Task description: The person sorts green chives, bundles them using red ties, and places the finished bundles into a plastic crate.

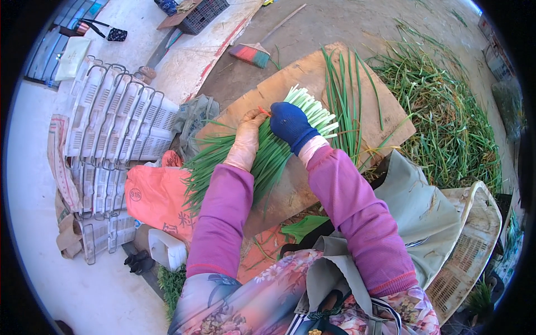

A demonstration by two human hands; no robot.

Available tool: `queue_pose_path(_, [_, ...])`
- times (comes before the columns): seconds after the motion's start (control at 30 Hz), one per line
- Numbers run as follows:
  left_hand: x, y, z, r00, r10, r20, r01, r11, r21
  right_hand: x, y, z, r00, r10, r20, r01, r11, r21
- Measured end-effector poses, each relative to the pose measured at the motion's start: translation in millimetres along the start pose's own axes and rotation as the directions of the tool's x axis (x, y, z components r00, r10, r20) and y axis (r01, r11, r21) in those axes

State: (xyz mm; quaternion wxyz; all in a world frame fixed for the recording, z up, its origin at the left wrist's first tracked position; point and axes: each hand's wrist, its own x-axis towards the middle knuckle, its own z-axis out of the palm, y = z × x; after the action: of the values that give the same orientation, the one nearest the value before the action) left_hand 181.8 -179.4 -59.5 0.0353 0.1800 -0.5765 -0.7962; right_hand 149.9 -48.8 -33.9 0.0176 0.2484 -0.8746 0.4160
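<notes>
A thick bundle of garlic chives [268, 144] lies across a wooden board [289, 205], white cut ends to the upper right and green leaves fanned to the lower left. My left hand [248, 132], in a thin pale glove, rests on the bundle with its fingertips pinching a red tie [264, 111]. Closed against the other side of that tie is my right hand [292, 124], in a blue knit glove over a pale one. The fingers hide most of the tie, including any part around the bundle. Several loose green stalks [345, 92] lie on the board beyond my right hand.
Stacked white plastic crates [119, 121] with metal handles stand left, beside a pink woven sack [157, 197] and a white jug [167, 249]. A heap of green trimmings [444, 113] borders the board on the right. A broom [251, 54] lies beyond it; a dirty crate [465, 251] stands lower right.
</notes>
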Motion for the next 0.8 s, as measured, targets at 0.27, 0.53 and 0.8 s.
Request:
queue_pose_path(0.27, [-0.4,-2.5,-0.6,0.999,0.051,0.02,-0.051,0.998,0.038,-1.5,-1.4,-1.5,0.999,-0.022,-0.045,0.023,1.0,0.021])
queue_pose_path(0.53, [0.1,-5.7,-0.3,0.997,0.055,0.052,-0.056,0.998,0.03,-2.3,3.9,-1.2,0.999,-0.01,-0.031,0.011,0.999,0.034])
queue_pose_path(0.8, [-8.3,-4.7,1.3,0.969,0.208,0.132,-0.227,0.962,0.152,-2.9,4.4,4.1,0.994,-0.043,-0.103,0.05,0.996,0.067])
